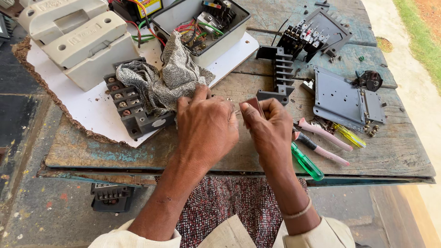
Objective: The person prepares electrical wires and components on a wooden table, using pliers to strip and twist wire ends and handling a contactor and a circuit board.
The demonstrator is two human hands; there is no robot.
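My left hand (206, 126) rests on the wooden table (138, 151), its fingertips touching the edge of a grey speckled cloth (161, 80). The cloth lies over a dark terminal block (133, 115). My right hand (268, 126) pinches a small dark reddish-brown piece (253, 105) between thumb and fingers, held just right of the left hand. What the left fingers grip, if anything, is hidden under the hand.
Pink-handled pliers (321, 138), a green screwdriver (307, 161) and a yellow screwdriver (349, 135) lie right of my hands. A grey plate (340, 96), black contactor parts (280, 69), an open wired box (202, 23) and white fuse housings (78, 41) fill the back.
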